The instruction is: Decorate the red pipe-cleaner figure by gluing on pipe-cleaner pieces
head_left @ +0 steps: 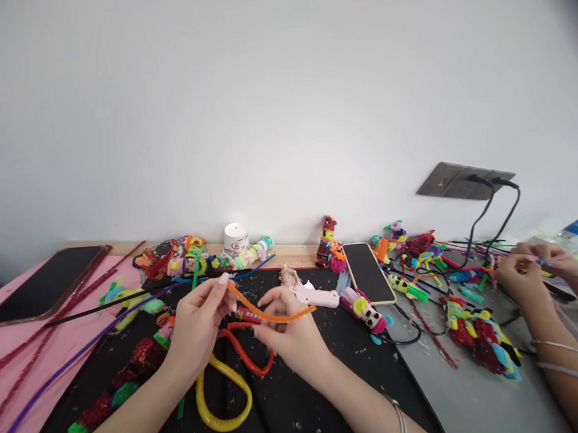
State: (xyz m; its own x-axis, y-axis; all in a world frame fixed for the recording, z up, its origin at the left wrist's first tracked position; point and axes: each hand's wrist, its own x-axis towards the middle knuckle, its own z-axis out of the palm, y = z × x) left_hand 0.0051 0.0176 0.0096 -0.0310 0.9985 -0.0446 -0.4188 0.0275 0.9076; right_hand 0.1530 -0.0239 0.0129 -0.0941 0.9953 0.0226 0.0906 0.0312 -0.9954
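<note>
My left hand (202,315) pinches one end of an orange pipe cleaner (255,310) between thumb and fingertips. The pipe cleaner stretches rightward, its free end passing over my right hand (292,323). That hand's fingers are curved, with a gap between thumb and forefinger; it is beside the strip, and contact is unclear. Below my hands lie a shiny yellow loop (226,429) and a red loop (258,371), shaped like handles; where they join is hidden. A pale pink glue gun (320,297) lies just past my right hand on the black mat (322,389).
Several pipe-cleaner figures (329,243) stand or lie along the wall, near a paper cup (236,237). Phones lie at left (45,284) and centre right (368,274). Black cords hang from a wall socket (466,180). Another person's hands (527,278) work at right.
</note>
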